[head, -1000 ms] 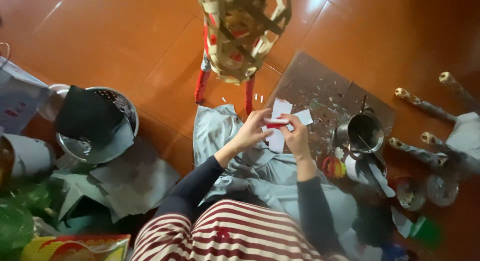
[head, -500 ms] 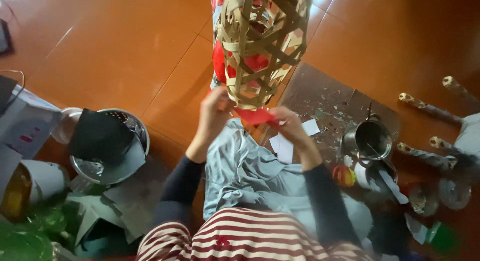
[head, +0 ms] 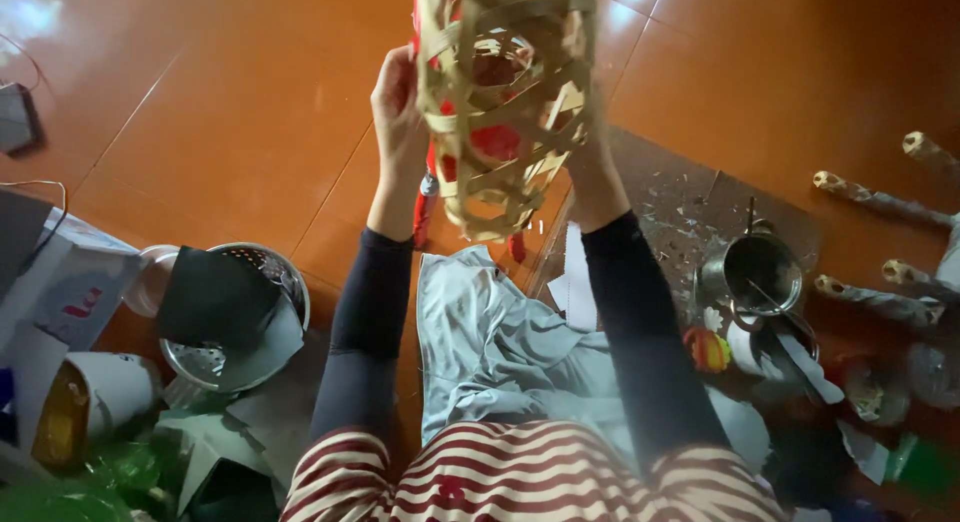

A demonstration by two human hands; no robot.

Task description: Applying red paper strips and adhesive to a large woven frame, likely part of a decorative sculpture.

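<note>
Your left hand (head: 397, 97) grips the side of the woven bamboo frame (head: 505, 102), raised above the grey cloth (head: 490, 347). Your right hand is hidden behind the frame, so its grip can't be told. Hold the frame steady while handling the red paper (head: 497, 142) inside.

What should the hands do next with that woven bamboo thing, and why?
Probably press the red paper flat against the inside of the woven bamboo frame. The left hand grips the frame's side and the right hand is behind it. Red shows through only some gaps, so most of the frame looks bare.
</note>
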